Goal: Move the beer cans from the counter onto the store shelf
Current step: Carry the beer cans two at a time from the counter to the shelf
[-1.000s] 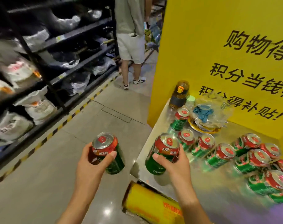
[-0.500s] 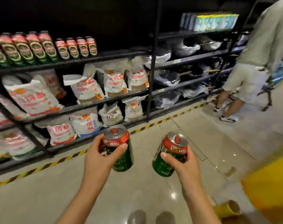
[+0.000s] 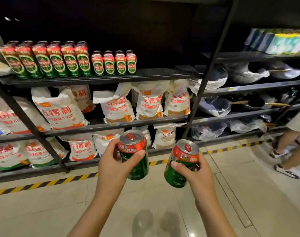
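Now the shelf looks closer, and the left hand and right hand each grip a can, mid-carry, next lifting them to the bare spot beside the small cans.

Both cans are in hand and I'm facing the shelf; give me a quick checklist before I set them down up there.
1. Left hand grips its can firmly round the body: ok.
2. Right hand grips its can: ok, though this can is tilted.
3. Free space on the beer shelf to the right of the small cans: ok.
4. Cans close enough to the shelf to place: not ok, they are held low, in front of the flour bags.
5. Bystander's legs at the right, clear of the path: cannot tell.
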`<action>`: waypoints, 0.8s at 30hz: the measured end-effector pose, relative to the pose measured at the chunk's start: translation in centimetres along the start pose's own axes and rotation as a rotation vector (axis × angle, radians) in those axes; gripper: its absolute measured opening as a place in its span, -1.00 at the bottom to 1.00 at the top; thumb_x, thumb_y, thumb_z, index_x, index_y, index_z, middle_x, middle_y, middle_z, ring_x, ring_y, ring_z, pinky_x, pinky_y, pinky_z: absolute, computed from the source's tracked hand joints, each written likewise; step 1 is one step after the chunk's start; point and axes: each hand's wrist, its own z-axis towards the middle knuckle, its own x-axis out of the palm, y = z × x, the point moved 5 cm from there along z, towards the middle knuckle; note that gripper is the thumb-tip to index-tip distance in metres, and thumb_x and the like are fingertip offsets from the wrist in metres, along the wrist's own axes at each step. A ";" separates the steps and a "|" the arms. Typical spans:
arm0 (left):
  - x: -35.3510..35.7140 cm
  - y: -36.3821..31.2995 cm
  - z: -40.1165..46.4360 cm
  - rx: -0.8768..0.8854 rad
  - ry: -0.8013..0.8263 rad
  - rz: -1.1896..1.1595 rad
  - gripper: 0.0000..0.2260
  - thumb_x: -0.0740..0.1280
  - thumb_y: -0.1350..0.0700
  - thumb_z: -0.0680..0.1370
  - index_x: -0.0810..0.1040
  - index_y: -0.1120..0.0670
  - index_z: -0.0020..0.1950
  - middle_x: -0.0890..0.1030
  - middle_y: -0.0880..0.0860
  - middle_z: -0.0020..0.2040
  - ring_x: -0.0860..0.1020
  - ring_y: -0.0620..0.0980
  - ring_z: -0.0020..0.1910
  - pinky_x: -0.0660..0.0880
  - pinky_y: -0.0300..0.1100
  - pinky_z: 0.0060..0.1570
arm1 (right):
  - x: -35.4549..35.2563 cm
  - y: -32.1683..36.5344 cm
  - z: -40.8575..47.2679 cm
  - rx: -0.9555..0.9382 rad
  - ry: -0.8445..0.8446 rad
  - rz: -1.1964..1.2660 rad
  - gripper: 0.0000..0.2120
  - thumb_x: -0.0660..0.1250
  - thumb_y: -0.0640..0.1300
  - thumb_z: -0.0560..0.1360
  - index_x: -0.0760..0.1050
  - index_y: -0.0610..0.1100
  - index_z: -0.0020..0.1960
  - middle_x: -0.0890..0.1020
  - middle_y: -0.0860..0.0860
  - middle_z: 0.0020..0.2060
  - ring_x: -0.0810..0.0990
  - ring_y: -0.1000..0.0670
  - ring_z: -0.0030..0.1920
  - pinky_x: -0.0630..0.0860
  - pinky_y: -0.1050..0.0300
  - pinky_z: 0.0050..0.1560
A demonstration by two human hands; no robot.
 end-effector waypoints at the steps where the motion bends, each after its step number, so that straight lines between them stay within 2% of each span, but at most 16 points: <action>1: 0.5 -0.1 1.5 -0.003 -0.018 0.002 -0.56 0.49 0.01 0.35 0.44 -0.13 0.17 0.54 -0.20 0.04 0.48 -0.16 0.05 0.37 -0.38 -0.11 | 0.2 0.6 1.9 -0.002 0.011 -0.005 -0.47 0.58 -0.19 0.26 0.46 0.11 0.13 0.61 0.12 -0.01 0.53 0.17 0.02 0.41 0.31 -0.15; 4: 1.7 -0.3 5.7 -0.008 -0.069 0.004 -0.56 0.48 0.03 0.35 0.43 -0.12 0.18 0.52 -0.21 0.03 0.47 -0.17 0.04 0.36 -0.38 -0.13 | 1.0 2.0 7.5 -0.010 0.059 -0.023 -0.41 0.61 -0.10 0.19 0.48 0.06 0.17 0.63 0.11 -0.01 0.56 0.16 0.02 0.43 0.33 -0.15; 7: 2.1 -0.1 9.4 -0.030 -0.110 -0.006 -0.65 0.49 0.07 0.36 0.44 -0.21 0.02 0.52 -0.23 -0.03 0.47 -0.27 -0.01 0.36 -0.37 -0.12 | 2.4 2.3 12.3 -0.003 0.096 -0.031 -0.34 0.61 -0.02 0.10 0.50 0.06 0.17 0.64 0.07 0.00 0.59 0.11 0.04 0.47 0.29 -0.09; 9: 2.0 0.2 11.8 -0.051 -0.151 -0.010 -0.67 0.49 0.05 0.35 0.45 -0.22 -0.02 0.54 -0.21 -0.02 0.47 -0.28 0.00 0.37 -0.33 -0.10 | 3.5 2.5 15.2 0.008 0.118 -0.041 -0.34 0.57 0.02 0.06 0.50 0.07 0.15 0.64 0.06 0.01 0.59 0.10 0.04 0.48 0.26 -0.07; 13: 1.7 1.6 17.8 -0.064 -0.231 0.001 -0.63 0.48 -0.03 0.31 0.51 -0.10 0.08 0.58 -0.13 0.03 0.51 -0.14 0.08 0.38 -0.23 -0.02 | 6.5 2.8 21.4 0.003 0.175 -0.048 -0.41 0.58 -0.04 0.12 0.51 0.09 0.11 0.66 0.09 -0.05 0.62 0.19 -0.06 0.49 0.34 -0.16; 15: 1.9 2.1 21.3 -0.066 -0.245 0.012 -0.65 0.49 0.01 0.35 0.50 -0.07 0.09 0.58 -0.12 0.02 0.51 -0.08 0.08 0.41 -0.16 -0.02 | 8.1 3.0 24.8 -0.003 0.193 -0.050 -0.45 0.63 -0.14 0.19 0.51 0.11 0.09 0.66 0.10 -0.06 0.62 0.16 -0.04 0.49 0.32 -0.12; 17: 2.2 2.5 25.1 -0.063 -0.246 0.006 -0.63 0.49 0.01 0.35 0.50 -0.04 0.11 0.59 -0.09 0.03 0.52 -0.05 0.09 0.45 -0.14 -0.01 | 9.6 3.2 28.2 -0.004 0.193 -0.051 -0.46 0.60 -0.18 0.24 0.50 0.10 0.13 0.66 0.10 -0.03 0.61 0.13 0.01 0.49 0.28 -0.07; 21: 3.6 2.5 32.3 -0.068 -0.210 -0.052 -0.58 0.51 0.03 0.31 0.51 -0.01 0.13 0.60 -0.04 0.02 0.54 -0.14 0.01 0.44 -0.27 -0.11 | 11.9 4.5 34.3 -0.002 0.175 -0.047 -0.46 0.59 -0.16 0.24 0.47 0.15 0.12 0.64 0.12 -0.01 0.60 0.16 -0.01 0.49 0.32 -0.15; 24: 5.2 1.7 37.7 -0.043 -0.167 -0.038 -0.61 0.52 0.08 0.33 0.51 -0.02 0.10 0.61 -0.06 0.01 0.55 -0.20 -0.03 0.44 -0.33 -0.15 | 13.1 5.7 38.8 -0.016 0.153 -0.041 -0.44 0.59 -0.15 0.25 0.47 0.12 0.16 0.63 0.10 0.01 0.61 0.17 -0.03 0.48 0.30 -0.11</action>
